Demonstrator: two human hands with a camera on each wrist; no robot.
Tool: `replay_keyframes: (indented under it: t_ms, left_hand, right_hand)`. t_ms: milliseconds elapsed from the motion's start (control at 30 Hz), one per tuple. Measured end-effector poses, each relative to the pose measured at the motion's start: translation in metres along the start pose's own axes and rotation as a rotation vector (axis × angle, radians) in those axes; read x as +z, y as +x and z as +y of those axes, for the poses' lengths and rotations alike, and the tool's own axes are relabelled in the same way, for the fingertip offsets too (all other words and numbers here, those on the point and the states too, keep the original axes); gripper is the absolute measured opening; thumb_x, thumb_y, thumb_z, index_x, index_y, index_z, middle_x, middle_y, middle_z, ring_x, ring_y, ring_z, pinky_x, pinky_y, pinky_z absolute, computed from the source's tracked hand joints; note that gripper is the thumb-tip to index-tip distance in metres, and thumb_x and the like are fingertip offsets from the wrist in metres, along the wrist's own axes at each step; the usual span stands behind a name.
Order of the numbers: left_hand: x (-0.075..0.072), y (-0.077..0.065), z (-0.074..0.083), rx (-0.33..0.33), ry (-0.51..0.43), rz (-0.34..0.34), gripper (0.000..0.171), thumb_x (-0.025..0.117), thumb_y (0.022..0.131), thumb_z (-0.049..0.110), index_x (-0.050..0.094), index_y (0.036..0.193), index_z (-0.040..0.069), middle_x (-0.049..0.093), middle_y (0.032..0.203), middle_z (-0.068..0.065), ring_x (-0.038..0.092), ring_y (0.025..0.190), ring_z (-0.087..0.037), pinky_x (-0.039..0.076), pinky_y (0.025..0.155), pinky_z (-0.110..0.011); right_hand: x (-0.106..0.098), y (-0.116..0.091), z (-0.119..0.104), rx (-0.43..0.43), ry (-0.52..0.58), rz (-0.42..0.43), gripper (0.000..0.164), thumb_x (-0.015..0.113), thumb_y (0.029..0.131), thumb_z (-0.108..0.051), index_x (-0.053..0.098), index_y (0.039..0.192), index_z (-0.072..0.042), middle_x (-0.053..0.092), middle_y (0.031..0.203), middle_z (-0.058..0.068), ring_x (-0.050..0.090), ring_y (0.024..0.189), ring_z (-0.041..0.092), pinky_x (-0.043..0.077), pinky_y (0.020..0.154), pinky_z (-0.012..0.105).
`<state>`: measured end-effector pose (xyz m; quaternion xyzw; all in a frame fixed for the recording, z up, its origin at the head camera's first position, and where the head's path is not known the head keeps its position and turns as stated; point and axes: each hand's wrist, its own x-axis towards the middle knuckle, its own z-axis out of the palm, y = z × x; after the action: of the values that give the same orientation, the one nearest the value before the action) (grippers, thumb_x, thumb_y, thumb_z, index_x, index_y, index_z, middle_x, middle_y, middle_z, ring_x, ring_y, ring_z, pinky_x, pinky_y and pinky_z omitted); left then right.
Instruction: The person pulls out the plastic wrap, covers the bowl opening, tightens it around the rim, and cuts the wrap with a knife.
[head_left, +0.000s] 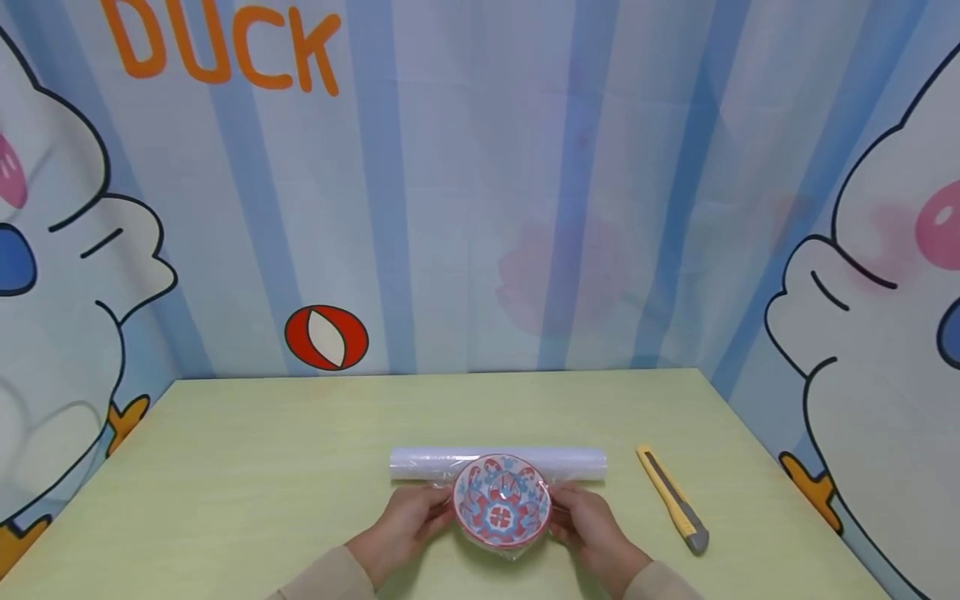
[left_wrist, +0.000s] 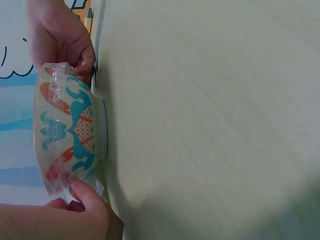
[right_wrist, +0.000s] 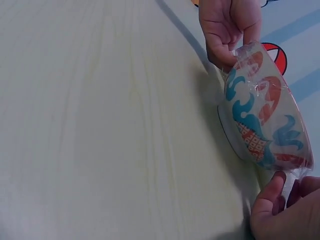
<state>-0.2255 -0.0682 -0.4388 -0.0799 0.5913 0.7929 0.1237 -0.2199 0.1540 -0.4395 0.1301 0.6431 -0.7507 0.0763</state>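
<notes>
A patterned bowl (head_left: 502,502), red, blue and white, stands between the two hands with its mouth up. Clear plastic wrap (left_wrist: 56,92) clings over its outer wall and sticks out in loose edges at the sides. At the bowl's left side the left hand (head_left: 408,521) pinches the wrap close to the wall. On the opposite side the right hand (head_left: 592,527) pinches a gathered bit of wrap between thumb and fingers, as the right wrist view shows. Some fingertips are hidden behind the bowl. Whether wrap covers the mouth, I cannot tell.
Just behind the bowl a white roll (head_left: 420,463), shiny like film, lies sideways across the table (head_left: 285,467). To the right of the right hand lies a yellow and grey utility knife (head_left: 672,500). A striped cartoon curtain (head_left: 465,208) encloses the table's back and sides.
</notes>
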Motion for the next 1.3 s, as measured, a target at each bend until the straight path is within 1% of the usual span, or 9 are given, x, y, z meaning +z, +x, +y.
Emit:
replay_keyframes:
  t_ms: [133, 233, 367, 500, 767, 933, 1067, 1133, 1300]
  left_hand:
    - [0.002, 0.001, -0.002, -0.01, 0.078, 0.022, 0.015, 0.055, 0.09, 0.008, 0.06, 0.092, -0.005, 0.059, 0.065, 0.004, 0.056, 0.06, -0.003, 0.048, 0.056, -0.014]
    - [0.001, 0.001, 0.0, -0.043, 0.12, 0.027, 0.015, 0.057, 0.09, 0.014, 0.061, 0.083, 0.001, 0.055, 0.06, 0.004, 0.052, 0.053, -0.002, 0.045, 0.05, -0.013]
    - [0.0, -0.001, 0.002, -0.091, 0.156, -0.004, 0.022, 0.056, 0.091, 0.021, 0.061, 0.084, 0.0, 0.055, 0.059, 0.003, 0.051, 0.051, -0.003, 0.047, 0.051, -0.014]
    - [-0.001, -0.003, 0.002, -0.111, 0.186, -0.043, 0.025, 0.054, 0.092, 0.025, 0.062, 0.087, 0.001, 0.058, 0.062, 0.004, 0.054, 0.053, -0.003, 0.048, 0.053, -0.014]
    - [0.0, -0.003, 0.004, -0.041, 0.192, -0.017, 0.018, 0.052, 0.093, 0.014, 0.057, 0.097, -0.002, 0.052, 0.066, 0.003, 0.05, 0.056, -0.004, 0.046, 0.052, -0.014]
    - [-0.001, -0.001, 0.002, -0.037, 0.193, -0.011, 0.018, 0.053, 0.092, 0.015, 0.059, 0.097, -0.001, 0.053, 0.066, 0.003, 0.051, 0.058, -0.004, 0.048, 0.055, -0.016]
    - [-0.002, -0.002, 0.001, -0.039, 0.168, -0.034, 0.022, 0.054, 0.092, 0.015, 0.061, 0.101, -0.003, 0.06, 0.071, 0.003, 0.056, 0.064, -0.005, 0.052, 0.062, -0.02]
    - [-0.003, -0.004, 0.001, -0.034, 0.159, -0.044, 0.025, 0.054, 0.091, 0.015, 0.061, 0.105, -0.005, 0.064, 0.074, 0.002, 0.059, 0.067, -0.006, 0.053, 0.066, -0.022]
    - [-0.011, -0.007, 0.001, 0.014, 0.157, -0.076, 0.028, 0.06, 0.087, 0.013, 0.059, 0.107, -0.008, 0.067, 0.079, -0.001, 0.062, 0.071, -0.007, 0.054, 0.068, -0.023]
  right_hand:
    - [0.003, -0.002, -0.001, 0.007, 0.025, -0.016, 0.02, 0.049, 0.092, -0.013, 0.063, 0.098, 0.0, 0.063, 0.066, -0.005, 0.052, 0.058, 0.003, 0.04, 0.05, 0.014]
    - [0.003, -0.002, -0.001, 0.004, 0.039, -0.03, 0.019, 0.049, 0.092, -0.012, 0.063, 0.095, 0.0, 0.061, 0.065, -0.005, 0.051, 0.056, 0.003, 0.04, 0.05, 0.014]
    - [0.001, 0.0, -0.001, 0.001, 0.05, -0.048, 0.016, 0.048, 0.092, -0.01, 0.062, 0.087, -0.005, 0.06, 0.065, -0.004, 0.051, 0.056, 0.003, 0.039, 0.048, 0.013]
    - [0.001, 0.0, 0.0, -0.002, 0.052, -0.02, 0.015, 0.05, 0.091, -0.009, 0.062, 0.085, -0.004, 0.062, 0.066, -0.003, 0.053, 0.058, 0.005, 0.042, 0.05, 0.014]
    - [-0.001, 0.001, -0.001, 0.012, 0.036, -0.015, 0.016, 0.05, 0.092, -0.012, 0.061, 0.095, -0.001, 0.063, 0.074, 0.0, 0.056, 0.066, 0.008, 0.048, 0.06, 0.019]
    - [-0.002, 0.0, -0.004, 0.03, -0.007, -0.031, 0.015, 0.051, 0.093, -0.017, 0.06, 0.093, -0.006, 0.062, 0.07, -0.003, 0.055, 0.061, 0.006, 0.045, 0.056, 0.019]
    - [-0.004, -0.003, -0.006, 0.056, -0.038, -0.036, 0.022, 0.05, 0.093, -0.023, 0.056, 0.104, -0.006, 0.061, 0.073, -0.002, 0.054, 0.058, 0.005, 0.046, 0.054, 0.018]
    - [-0.007, -0.006, -0.007, 0.07, -0.037, -0.05, 0.029, 0.051, 0.092, -0.025, 0.053, 0.111, -0.004, 0.061, 0.078, 0.0, 0.055, 0.061, 0.006, 0.049, 0.057, 0.02]
    - [-0.013, -0.01, -0.01, 0.062, -0.041, -0.161, 0.042, 0.052, 0.089, -0.015, 0.044, 0.125, 0.004, 0.064, 0.087, 0.003, 0.061, 0.073, 0.01, 0.051, 0.066, 0.023]
